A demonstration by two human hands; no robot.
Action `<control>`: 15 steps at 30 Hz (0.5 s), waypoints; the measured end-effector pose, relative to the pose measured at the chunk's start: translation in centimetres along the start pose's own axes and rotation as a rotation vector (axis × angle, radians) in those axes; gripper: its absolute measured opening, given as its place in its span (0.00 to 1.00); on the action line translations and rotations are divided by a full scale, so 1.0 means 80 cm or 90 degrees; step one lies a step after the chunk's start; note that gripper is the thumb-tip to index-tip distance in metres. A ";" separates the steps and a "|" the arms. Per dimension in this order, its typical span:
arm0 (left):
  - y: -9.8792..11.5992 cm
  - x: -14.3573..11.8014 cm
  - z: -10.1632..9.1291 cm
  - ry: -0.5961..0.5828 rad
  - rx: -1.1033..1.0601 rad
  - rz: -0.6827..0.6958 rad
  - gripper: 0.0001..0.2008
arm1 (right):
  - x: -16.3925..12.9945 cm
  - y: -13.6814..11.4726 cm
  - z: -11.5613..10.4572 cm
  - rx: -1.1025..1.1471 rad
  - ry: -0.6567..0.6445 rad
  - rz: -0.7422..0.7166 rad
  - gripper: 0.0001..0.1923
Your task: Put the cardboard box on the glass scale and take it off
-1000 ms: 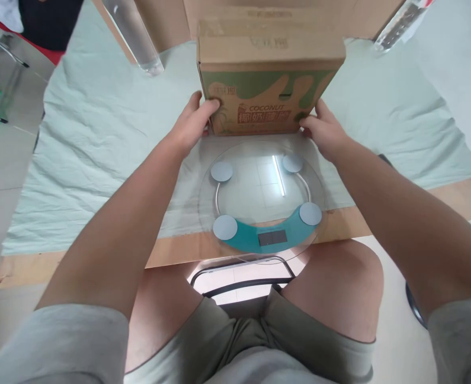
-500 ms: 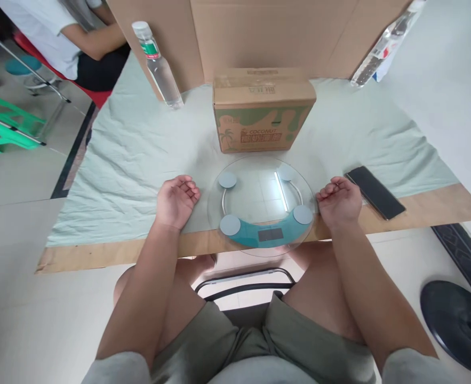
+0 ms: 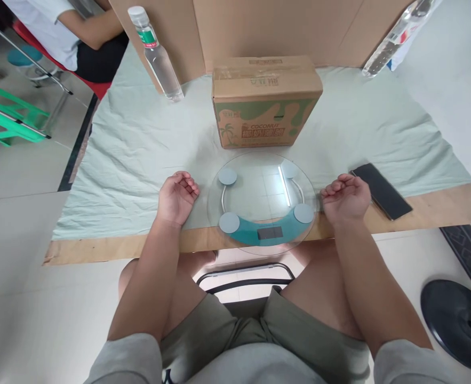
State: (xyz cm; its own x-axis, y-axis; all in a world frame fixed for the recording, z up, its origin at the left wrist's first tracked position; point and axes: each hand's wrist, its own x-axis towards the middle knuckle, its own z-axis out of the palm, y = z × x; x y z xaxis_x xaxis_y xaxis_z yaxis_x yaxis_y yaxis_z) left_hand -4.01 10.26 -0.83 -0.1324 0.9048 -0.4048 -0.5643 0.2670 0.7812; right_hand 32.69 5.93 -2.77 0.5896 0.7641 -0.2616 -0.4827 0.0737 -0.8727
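While the left hand [image 3: 177, 196] is resting loosely curled and holding nothing on the cloth [image 3: 119, 160], the scale [image 3: 262, 201] is lying between both hands, its near rim overhanging the table edge [image 3: 111, 248]. The box [image 3: 265, 101] is standing just behind the scale, not on it, so no weighing appears done. The right hand [image 3: 346, 197] is resting curled and unloaded, near the phone [image 3: 381, 190]; open cloth is lying to both sides.
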 end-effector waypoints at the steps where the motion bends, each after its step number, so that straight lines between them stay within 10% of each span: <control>1: 0.001 0.000 0.000 -0.003 -0.001 -0.002 0.05 | 0.000 -0.002 0.000 0.006 0.007 -0.005 0.10; 10: -0.004 -0.001 0.002 -0.006 0.066 0.046 0.08 | 0.008 0.008 0.002 -0.239 0.038 -0.167 0.07; 15: -0.006 -0.028 0.005 -0.017 0.617 0.109 0.11 | -0.011 0.004 -0.009 -0.454 -0.031 -0.195 0.08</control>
State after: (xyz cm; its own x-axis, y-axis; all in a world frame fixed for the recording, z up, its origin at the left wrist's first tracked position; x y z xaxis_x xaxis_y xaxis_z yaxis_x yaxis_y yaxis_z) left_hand -3.07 8.23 -0.11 -0.1249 0.9605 -0.2486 0.3750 0.2777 0.8844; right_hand 32.48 4.83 -3.09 0.5930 0.8043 0.0384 0.2401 -0.1310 -0.9619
